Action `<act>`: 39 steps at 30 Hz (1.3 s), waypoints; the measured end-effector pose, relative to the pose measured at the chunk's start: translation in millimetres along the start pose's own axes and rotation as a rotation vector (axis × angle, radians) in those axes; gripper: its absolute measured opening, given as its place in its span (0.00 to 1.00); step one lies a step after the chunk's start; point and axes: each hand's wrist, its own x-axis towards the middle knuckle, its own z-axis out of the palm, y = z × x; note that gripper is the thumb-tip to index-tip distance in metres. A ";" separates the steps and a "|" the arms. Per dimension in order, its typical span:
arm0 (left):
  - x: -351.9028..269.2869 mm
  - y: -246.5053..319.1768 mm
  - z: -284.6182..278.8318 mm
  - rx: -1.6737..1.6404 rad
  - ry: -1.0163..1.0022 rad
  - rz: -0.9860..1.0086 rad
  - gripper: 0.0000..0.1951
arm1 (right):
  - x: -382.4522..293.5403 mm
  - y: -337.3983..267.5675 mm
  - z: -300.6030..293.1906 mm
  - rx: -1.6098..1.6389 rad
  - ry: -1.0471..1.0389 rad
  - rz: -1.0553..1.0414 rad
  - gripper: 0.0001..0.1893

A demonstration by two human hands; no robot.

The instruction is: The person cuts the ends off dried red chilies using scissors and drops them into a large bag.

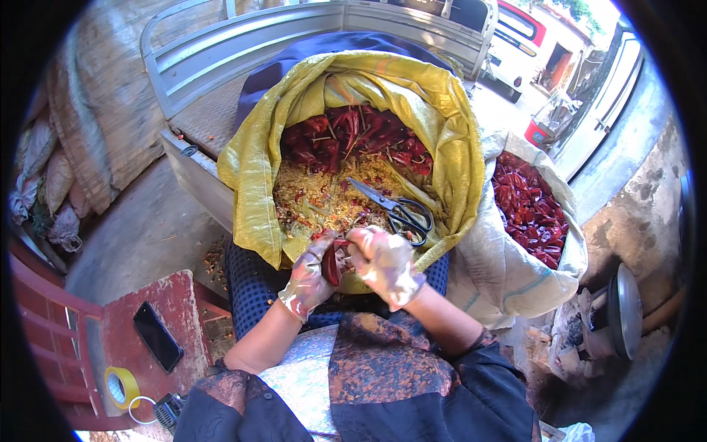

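A dried red chili pepper is held in my left hand, which wears a patterned glove. My right hand, gloved alike, is closed at the pepper's upper end, close beside the left. Both hands are at the near rim of an open yellow woven sack before my lap. Inside it, whole dried red chilies lie at the far side, with loose yellow seeds and stem bits nearer me. Scissors with black handles rest open on the seeds, just beyond my right hand.
At right stands a white woven sack of red chili pieces. A metal truck bed is behind the yellow sack. On the red wooden chair at left lie a phone and yellow tape. A round metal lid leans at right.
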 end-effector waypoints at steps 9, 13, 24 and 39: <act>-22.4 -4.5 19.5 0.055 -0.052 0.233 0.18 | -9.4 -25.2 39.7 0.158 -0.029 0.053 0.19; -17.6 -9.1 20.9 0.051 -0.193 0.193 0.23 | -8.6 -7.0 36.0 0.433 -0.209 0.268 0.17; -9.1 -7.6 4.5 0.028 -0.161 -0.036 0.27 | 34.8 161.6 -172.3 -0.982 0.275 0.493 0.21; -20.8 15.7 2.5 -0.017 -0.150 -0.048 0.26 | 151.5 114.5 22.7 -0.404 -0.210 0.033 0.14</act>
